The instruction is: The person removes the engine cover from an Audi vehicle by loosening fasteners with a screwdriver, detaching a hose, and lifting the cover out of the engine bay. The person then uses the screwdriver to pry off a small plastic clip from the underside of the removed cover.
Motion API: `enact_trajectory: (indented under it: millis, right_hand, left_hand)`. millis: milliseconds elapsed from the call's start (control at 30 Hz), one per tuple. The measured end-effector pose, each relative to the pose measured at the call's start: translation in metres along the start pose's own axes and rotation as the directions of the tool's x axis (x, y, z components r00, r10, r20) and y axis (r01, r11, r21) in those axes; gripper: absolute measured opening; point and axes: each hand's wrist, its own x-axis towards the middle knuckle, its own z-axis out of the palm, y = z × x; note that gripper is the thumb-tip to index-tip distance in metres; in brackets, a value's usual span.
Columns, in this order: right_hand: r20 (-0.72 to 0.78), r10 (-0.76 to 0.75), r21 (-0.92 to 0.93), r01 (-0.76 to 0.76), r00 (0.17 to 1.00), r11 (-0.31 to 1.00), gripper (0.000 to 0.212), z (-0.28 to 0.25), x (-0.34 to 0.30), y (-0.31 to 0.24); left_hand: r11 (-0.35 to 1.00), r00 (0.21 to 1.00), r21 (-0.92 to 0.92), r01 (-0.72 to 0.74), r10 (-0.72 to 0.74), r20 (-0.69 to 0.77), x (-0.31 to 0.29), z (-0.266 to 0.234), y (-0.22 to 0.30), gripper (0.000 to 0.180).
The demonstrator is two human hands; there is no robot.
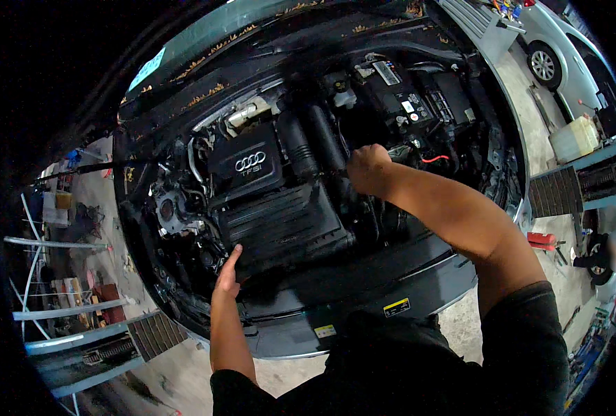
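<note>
A black ribbed air filter housing [280, 225] lies in the front middle of a car's engine bay. My left hand [227, 277] is at its near left corner, a digit stretched out along the side; the other fingers are partly hidden. My right hand [370, 168] is closed in a fist just right of a thick black intake hose [320, 135]. What it holds, if anything, is hidden by the fingers. Behind the housing sits a black plastic engine cover [245, 163]. A dark gap lies beyond my right fist.
A black battery [394, 93] is at the back right, near a translucent reservoir [345, 96] and a red cable [435, 159]. The front panel [356, 322] runs before my body. Lift ramps [159, 334] flank the car. A silver car [564, 55] stands far right, by a plastic tank [575, 139].
</note>
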Motion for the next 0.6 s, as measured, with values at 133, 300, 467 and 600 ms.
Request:
enact_trajectory:
  millis: [133, 300, 467, 600]
  right_hand:
    - [0.03, -0.019, -0.013, 0.019, 0.999, 1.0, 0.031, -0.013, 0.007, -0.005]
    - [-0.022, 0.016, 0.003, -0.016, 1.0, 1.0, 0.031, -0.014, 0.003, -0.006]
    - [-0.114, -0.041, -0.059, 0.034, 0.993, 0.998, 0.026, 0.005, 0.016, 0.004]
    - [-0.134, -0.028, -0.045, 0.022, 0.991, 0.999, 0.024, 0.002, 0.018, 0.001]
  left_hand:
    - [0.992, 1.0, -0.128, 0.002, -0.006, -0.03, 0.029, -0.025, -0.033, 0.097]
    - [0.998, 0.962, 0.068, -0.015, 0.033, -0.273, 0.01, 0.004, -0.037, 0.103]
    - [0.992, 0.956, 0.068, -0.111, 0.125, -0.266, 0.01, 0.01, -0.055, 0.102]
    - [0.991, 0.933, 0.037, -0.128, 0.133, -0.334, 0.008, 0.005, -0.054, 0.091]
